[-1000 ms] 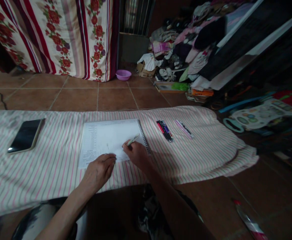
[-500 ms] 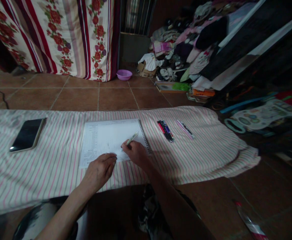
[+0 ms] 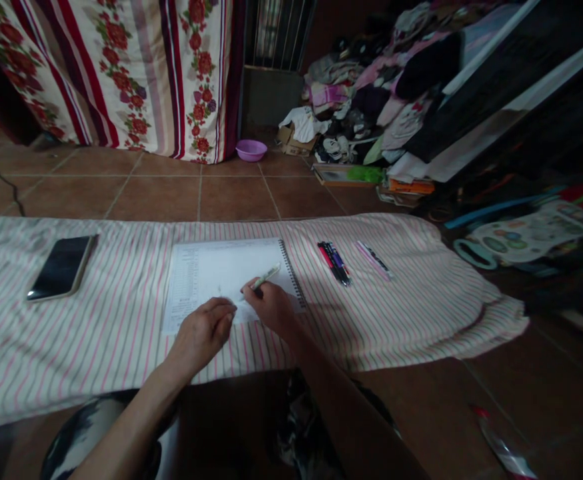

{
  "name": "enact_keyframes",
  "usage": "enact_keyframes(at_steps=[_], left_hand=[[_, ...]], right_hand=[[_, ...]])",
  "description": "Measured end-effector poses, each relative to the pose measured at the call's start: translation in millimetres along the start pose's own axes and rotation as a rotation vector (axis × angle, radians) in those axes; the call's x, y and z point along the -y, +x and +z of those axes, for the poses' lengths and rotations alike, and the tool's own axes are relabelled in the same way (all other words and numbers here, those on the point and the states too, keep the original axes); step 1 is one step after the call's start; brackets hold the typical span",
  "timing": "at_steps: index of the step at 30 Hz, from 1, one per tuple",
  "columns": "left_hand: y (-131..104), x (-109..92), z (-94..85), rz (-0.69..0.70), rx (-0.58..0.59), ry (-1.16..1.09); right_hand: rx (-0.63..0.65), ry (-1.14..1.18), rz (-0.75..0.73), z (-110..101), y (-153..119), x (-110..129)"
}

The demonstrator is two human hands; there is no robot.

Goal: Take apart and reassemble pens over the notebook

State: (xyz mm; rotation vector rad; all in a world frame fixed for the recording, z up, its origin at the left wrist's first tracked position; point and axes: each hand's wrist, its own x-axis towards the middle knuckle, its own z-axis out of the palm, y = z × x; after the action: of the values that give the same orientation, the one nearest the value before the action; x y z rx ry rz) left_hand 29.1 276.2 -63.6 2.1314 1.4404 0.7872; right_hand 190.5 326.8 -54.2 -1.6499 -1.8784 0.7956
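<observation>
A spiral notebook [image 3: 231,260] lies on a striped cloth, its wire binding on the right and a printed sheet [image 3: 184,272] along its left side. My right hand [image 3: 270,303] pinches a light-coloured pen [image 3: 267,275], whose tip is down at the lower part of the page. Faint marks show on the paper near it. Just to the left, my left hand [image 3: 205,331] rests on the notebook's lower edge, fingers lying flat and holding nothing. Several red, black and purple pens [image 3: 334,263] lie right of the notebook, with pink and white pens [image 3: 374,259] beyond them.
A dark-screened phone [image 3: 62,268] rests on the left of the striped cloth [image 3: 131,300]. Across the tiled floor are a purple basin [image 3: 251,151], a floral curtain [image 3: 171,80] and a heap of clothes [image 3: 356,100]. A plastic bottle [image 3: 504,443] lies at lower right.
My left hand has shifted slightly on the page, while the right hand with the pen keeps nearly the same place. The whole view has moved a little.
</observation>
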Motion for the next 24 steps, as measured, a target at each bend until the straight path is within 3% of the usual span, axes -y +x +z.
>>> enact_keyframes(at_steps=[4, 8, 14, 19, 24], left_hand=[[6.5, 0.0, -1.8, -0.094, -0.12, -0.037], [11.2, 0.2, -1.7, -0.197, -0.199, -0.136], [18.1, -4.3, 3.1, -0.482, -0.188, -0.612], [21.0, -6.9, 2.6, -0.494, -0.251, -0.674], [17.6, -4.5, 2.5, -0.418, -0.244, -0.561]], right_hand=[[-0.094, 0.241, 0.055, 6.6, 9.8, -8.0], [-0.103, 0.303, 0.067, 12.7, 11.5, -5.8], [-0.066, 0.203, -0.125, 16.0, -0.1, 15.1], [-0.11, 0.214, -0.195, 19.7, 0.4, 21.2], [-0.187, 0.217, -0.294, 24.6, 3.5, 18.1]])
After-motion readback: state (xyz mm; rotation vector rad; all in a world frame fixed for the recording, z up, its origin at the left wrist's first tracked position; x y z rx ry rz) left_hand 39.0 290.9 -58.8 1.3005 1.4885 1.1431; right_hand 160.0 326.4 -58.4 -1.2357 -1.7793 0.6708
